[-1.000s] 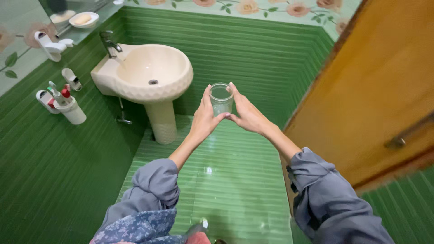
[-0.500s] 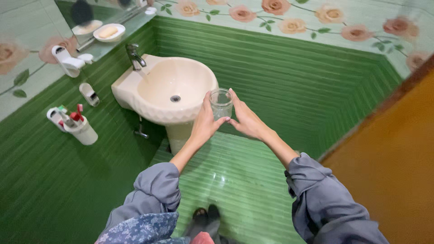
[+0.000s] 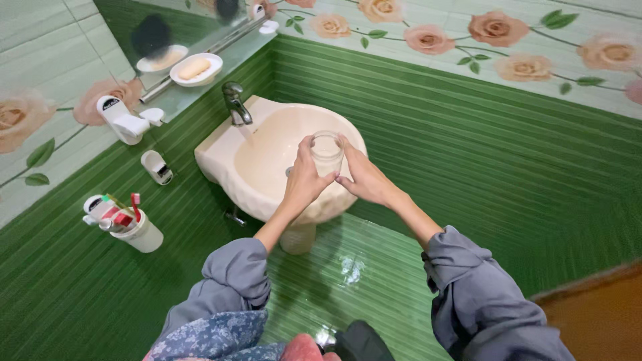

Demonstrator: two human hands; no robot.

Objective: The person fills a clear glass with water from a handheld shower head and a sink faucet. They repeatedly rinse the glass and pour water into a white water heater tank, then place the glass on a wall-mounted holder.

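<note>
Both arms reach forward, grey sleeves pushed up to the elbows, forearms bare. The left hand [image 3: 304,182] and right hand [image 3: 364,179] meet out front, fingers curled inward toward each other, thumbs raised, palms nearly facing.

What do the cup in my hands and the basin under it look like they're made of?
The small clear tumbler, held between the left hand and right hand, looks like glass or clear plastic, since the basin shows through it. The cream pedestal washbasin looks like glazed ceramic, smooth with a soft sheen.
</note>
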